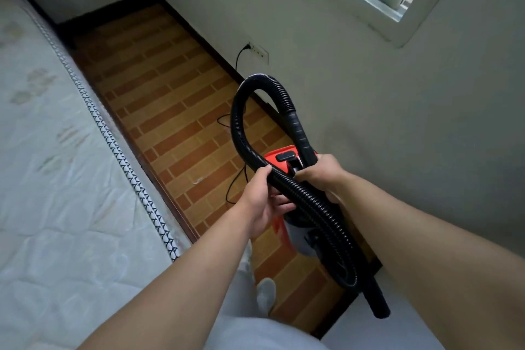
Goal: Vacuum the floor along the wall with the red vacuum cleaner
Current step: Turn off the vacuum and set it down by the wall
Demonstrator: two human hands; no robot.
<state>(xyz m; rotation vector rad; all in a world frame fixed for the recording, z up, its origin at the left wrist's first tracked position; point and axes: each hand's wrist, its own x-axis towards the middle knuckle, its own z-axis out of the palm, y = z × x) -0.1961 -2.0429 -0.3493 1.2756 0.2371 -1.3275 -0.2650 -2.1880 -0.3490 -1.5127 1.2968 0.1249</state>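
- Head view, hands: your left hand (262, 199) is curled round the hose (241, 111), thumb on top, where it crosses in front of the vacuum (279, 155).
- Your right hand (318, 176) is closed over the top of the vacuum at its handle. The fingers are hidden, so how firm the grip is cannot be told.
- Head view, task thing: the vacuum is held up between both hands, off the floor (170, 94) and close to the wall (369, 94).
- The hose loops high above it, then runs down past your right forearm. The nozzle (377, 301) hangs free at the lower right, in neither hand. Whether it touches the floor cannot be told.
- Head view, surroundings: the cord (237, 65) is plugged into the outlet (258, 51) and lies slack in loops on the floor ahead. The mattress (56, 150) closes the strip in on the left. One foot (265, 293) shows below.
- Judgement: no cleaning yet. You are sorting out the hose.
- Risk 1: the slack cord lies in your path. Stepping forward could snag it, trip you or pull the plug.
- Risk 2: the loose nozzle may swing and knock the wall if you turn the vacuum.
- Risk 3: the springy hose loop could pull out of your left hand, leaving the whole weight on the right.
- Risk 4: in this narrow strip, setting the vacuum down on the cord would pinch it.
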